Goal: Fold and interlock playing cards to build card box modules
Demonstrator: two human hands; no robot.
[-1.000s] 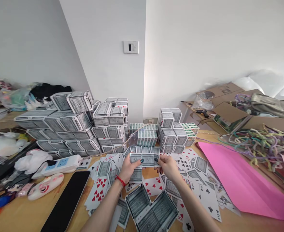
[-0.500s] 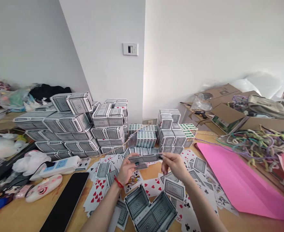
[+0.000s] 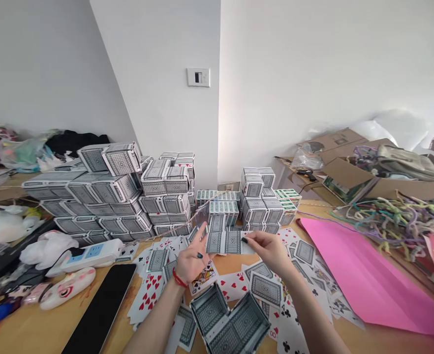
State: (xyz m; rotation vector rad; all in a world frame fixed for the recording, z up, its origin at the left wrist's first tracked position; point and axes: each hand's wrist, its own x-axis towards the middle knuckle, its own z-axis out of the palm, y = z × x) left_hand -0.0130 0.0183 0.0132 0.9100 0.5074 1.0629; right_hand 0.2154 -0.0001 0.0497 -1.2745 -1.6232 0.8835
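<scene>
My right hand (image 3: 270, 250) pinches the right edge of an L-shaped piece of joined playing cards (image 3: 224, 241), its grey patterned backs facing me. At the piece's left side, my left hand (image 3: 192, 258) is open with fingers spread; whether a fingertip still touches the card edge I cannot tell. Below both hands sits an open L-shaped box of folded cards (image 3: 232, 319), its hollow side up. Loose playing cards (image 3: 266, 289) lie around it, some face up, some face down.
Stacked card-built blocks (image 3: 102, 191) rise at the back left, with more blocks (image 3: 257, 206) at the back right. Green-and-white card packs (image 3: 223, 209) stand between them. A black phone (image 3: 101, 307) and power strip (image 3: 95, 253) lie left; pink paper (image 3: 364, 280) and yarn cords (image 3: 397, 226) lie right.
The card piece has tipped from nearly edge-on to showing its patterned face. My left hand has let go of its grip and spread its fingers, while my right hand keeps the right edge.
</scene>
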